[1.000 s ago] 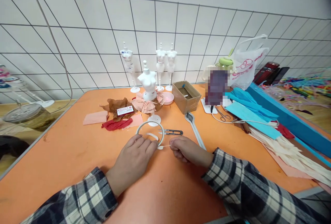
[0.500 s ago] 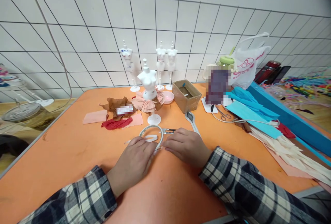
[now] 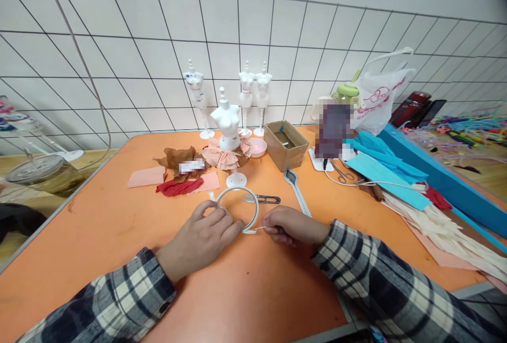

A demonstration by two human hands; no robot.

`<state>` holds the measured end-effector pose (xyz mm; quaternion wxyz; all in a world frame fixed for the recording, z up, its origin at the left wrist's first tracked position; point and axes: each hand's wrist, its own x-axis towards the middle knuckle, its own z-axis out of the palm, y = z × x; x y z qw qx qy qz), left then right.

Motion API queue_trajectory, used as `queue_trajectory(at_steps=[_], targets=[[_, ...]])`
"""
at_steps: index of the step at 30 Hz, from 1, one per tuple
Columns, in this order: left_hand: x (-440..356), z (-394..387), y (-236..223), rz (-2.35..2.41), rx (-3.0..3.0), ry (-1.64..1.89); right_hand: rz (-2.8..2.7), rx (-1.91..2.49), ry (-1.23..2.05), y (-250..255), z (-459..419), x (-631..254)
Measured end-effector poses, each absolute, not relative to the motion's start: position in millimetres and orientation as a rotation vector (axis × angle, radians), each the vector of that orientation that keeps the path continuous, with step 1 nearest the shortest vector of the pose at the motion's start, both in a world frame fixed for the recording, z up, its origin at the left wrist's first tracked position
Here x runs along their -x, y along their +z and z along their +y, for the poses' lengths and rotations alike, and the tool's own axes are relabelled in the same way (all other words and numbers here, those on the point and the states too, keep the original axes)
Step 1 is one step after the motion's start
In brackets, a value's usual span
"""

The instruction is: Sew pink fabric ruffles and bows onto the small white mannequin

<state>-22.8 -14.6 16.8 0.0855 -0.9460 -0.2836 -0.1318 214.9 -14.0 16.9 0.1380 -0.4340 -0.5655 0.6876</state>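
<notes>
A thin white ring that looks like a nearly used-up tape roll (image 3: 256, 211) stands tilted above the orange table in front of me. My left hand (image 3: 214, 232) grips its near left side, with thumb and fingers closed on the rim. A narrow white strip (image 3: 258, 228) runs from the ring's lower edge to my right hand (image 3: 291, 225), whose fingertips pinch its end. Just behind the ring lie dark-handled thread snips (image 3: 269, 199), the blades partly seen through it. A white mini dress form (image 3: 226, 124) wearing a pink ruffled skirt (image 3: 222, 157) stands farther back.
Brown cloth (image 3: 180, 162), red cloth (image 3: 180, 187) and pink pieces lie left of the dress form. A cardboard box (image 3: 285, 148), a pink bowl (image 3: 258, 148) and a grey tool (image 3: 297, 192) are to the right. Blue cloth (image 3: 390, 179) and scissors (image 3: 344, 175) lie farther right.
The ring has shifted slightly right and tilted up, uncovering the snips' handles. My right hand has closed into a pinch and drawn away from the ring, with the strip stretched between.
</notes>
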Motion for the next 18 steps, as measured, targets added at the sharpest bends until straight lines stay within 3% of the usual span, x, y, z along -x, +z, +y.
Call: queue_trajectory(at_steps=[3, 5, 8, 10, 18], targets=[[21.8, -15.4, 14.6, -0.904, 2.882, -0.407, -1.548, 1.278, 2.025, 15.6, -8.3, -222.9], [21.3, -15.4, 13.1, -1.000, 2.943, -0.418, -1.631, 1.383, 1.621, 12.1, -1.5, -229.7], [21.1, -14.5, 11.7, -1.199, 3.006, -0.451, -1.895, 1.438, 0.741, 3.7, 9.8, -237.5], [20.5, -14.5, 11.0, -1.286, 3.045, -0.481, -2.124, 1.357, 0.392, -2.9, 14.4, -238.5], [16.9, -19.3, 4.5, -1.614, 3.092, -0.672, -2.467, 1.423, 0.216, -13.9, 5.1, -229.7]])
